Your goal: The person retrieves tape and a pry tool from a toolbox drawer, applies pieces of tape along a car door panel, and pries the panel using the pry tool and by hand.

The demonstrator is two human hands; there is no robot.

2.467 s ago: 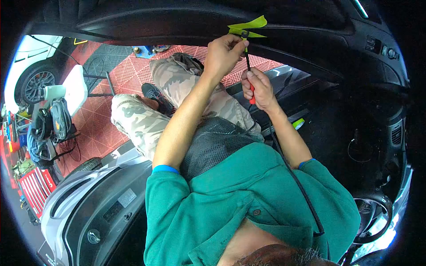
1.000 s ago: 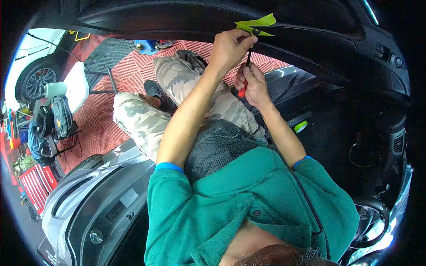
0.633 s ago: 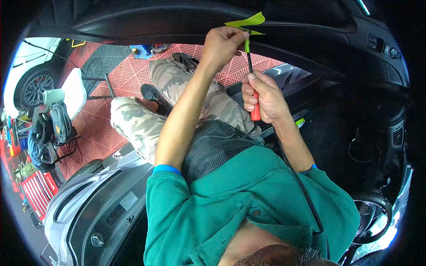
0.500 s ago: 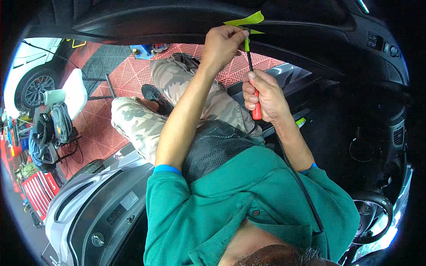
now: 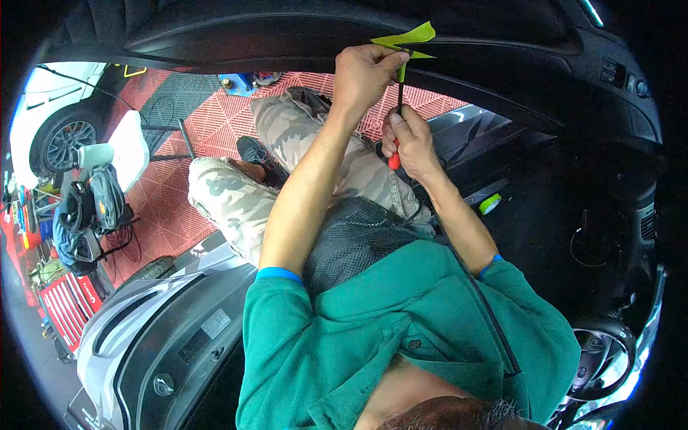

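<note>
Can't read white label (image 5: 215,324) well apart from red-handled tool (image 5: 394,162); left hand (image 5: 364,75) pinches yellow-green tape (image 5: 414,34) by its tip; right hand (image 5: 413,140) curled round it.

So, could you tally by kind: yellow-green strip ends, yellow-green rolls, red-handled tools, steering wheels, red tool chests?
Yellow-green strip ends: 2 (upper end, lower end)
Yellow-green roll: 1
Red-handled tool: 1
Steering wheel: 1
Red tool chest: 1
Total: 6
</note>
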